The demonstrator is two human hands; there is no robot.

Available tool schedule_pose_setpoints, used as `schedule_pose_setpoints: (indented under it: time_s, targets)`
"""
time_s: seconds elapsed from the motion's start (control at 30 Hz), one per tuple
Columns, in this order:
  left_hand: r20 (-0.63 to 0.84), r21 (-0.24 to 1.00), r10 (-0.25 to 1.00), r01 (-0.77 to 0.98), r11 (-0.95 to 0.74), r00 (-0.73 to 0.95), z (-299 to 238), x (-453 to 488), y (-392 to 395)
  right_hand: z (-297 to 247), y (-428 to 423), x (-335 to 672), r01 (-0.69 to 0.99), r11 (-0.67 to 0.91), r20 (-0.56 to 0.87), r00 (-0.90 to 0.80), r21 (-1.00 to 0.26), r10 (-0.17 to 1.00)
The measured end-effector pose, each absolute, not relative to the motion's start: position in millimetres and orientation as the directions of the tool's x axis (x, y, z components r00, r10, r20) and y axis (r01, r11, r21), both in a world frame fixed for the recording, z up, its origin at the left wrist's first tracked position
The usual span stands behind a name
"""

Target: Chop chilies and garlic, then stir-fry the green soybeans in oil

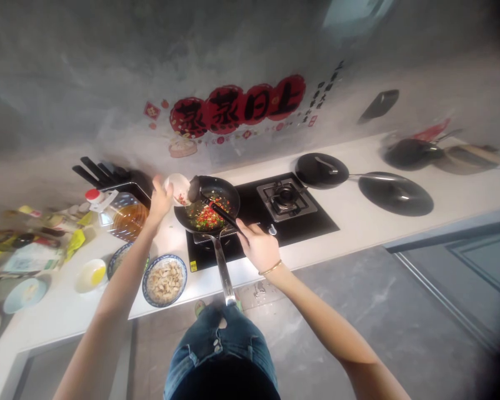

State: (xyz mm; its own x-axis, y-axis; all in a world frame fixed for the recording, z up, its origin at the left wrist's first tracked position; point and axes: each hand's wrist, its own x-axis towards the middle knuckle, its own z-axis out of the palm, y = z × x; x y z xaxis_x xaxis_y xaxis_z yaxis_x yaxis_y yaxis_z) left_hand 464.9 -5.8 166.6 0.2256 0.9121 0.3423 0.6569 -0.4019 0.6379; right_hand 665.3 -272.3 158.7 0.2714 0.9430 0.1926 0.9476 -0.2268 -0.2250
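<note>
A black frying pan point(230, 194) sits on the left burner of the black gas hob point(300, 225), holding chopped red and green bits point(207, 215). My left hand point(160, 201) grips a small white bowl point(178, 186), tilted at the pan's left rim. My right hand point(258, 245) is closed on the handle of a black spatula point(216, 206), whose blade reaches up to the bowl's mouth. The pan's long metal handle point(224, 271) points toward me.
A patterned bowl of pale chopped food point(165, 280) sits near the counter edge, with another patterned bowl point(119, 258), a small yellow-filled bowl point(90, 274), an oil bottle point(119, 214), knife block point(104, 175) and packets point(33, 244) to the left. Pans and lids point(394, 193) lie right of the hob.
</note>
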Motion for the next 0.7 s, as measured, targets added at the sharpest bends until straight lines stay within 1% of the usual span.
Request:
schedule_pose_setpoints:
  time_s: [0.07, 0.13, 0.2, 0.27, 0.37, 0.43, 0.5, 0.53, 0.63, 0.7]
  targets:
    - [0.350, 0.539, 0.896, 0.724, -0.431, 0.273, 169.3, 469.5, -10.6, 157.2, -276.7, 670.4, 0.932, -0.204, 0.210, 0.273, -0.299, 0.939]
    - [0.317, 0.482, 0.892, 0.755, -0.445, 0.323, 172.4, 475.7, -15.6, 150.9, -278.1, 672.1, 0.912, -0.147, 0.250, 0.256, -0.384, 0.934]
    - [0.297, 0.444, 0.883, 0.766, -0.465, 0.364, 175.2, 481.8, -19.1, 143.0, -277.8, 670.7, 0.897, -0.098, 0.275, 0.234, -0.430, 0.932]
    - [0.292, 0.409, 0.873, 0.775, -0.483, 0.390, 177.0, 486.4, -20.9, 136.6, -278.3, 668.7, 0.904, -0.118, 0.256, 0.239, -0.412, 0.937]
    - [0.304, 0.354, 0.856, 0.785, -0.509, 0.418, 177.4, 488.6, -20.5, 131.5, -283.2, 670.3, 0.915, -0.223, 0.212, 0.304, -0.335, 0.929]
    - [0.307, 0.331, 0.856, 0.796, -0.506, 0.416, 176.1, 487.1, -18.5, 129.1, -287.8, 674.0, 0.909, -0.255, 0.215, 0.336, -0.329, 0.917]
    - [0.308, 0.345, 0.857, 0.792, -0.504, 0.412, 173.6, 484.4, -15.5, 126.0, -290.5, 675.9, 0.901, -0.243, 0.246, 0.342, -0.358, 0.907]
    - [0.314, 0.371, 0.854, 0.775, -0.512, 0.414, 172.0, 483.0, -13.6, 124.0, -290.5, 675.1, 0.900, -0.227, 0.266, 0.338, -0.373, 0.903]
    - [0.358, 0.499, 0.842, 0.679, -0.538, 0.404, 166.8, 480.6, -8.0, 118.7, -284.0, 663.7, 0.907, -0.182, 0.319, 0.313, -0.379, 0.895]
    - [0.364, 0.578, 0.860, 0.637, -0.510, 0.359, 164.3, 480.7, -5.4, 117.4, -276.6, 652.1, 0.920, -0.181, 0.309, 0.294, -0.346, 0.904]
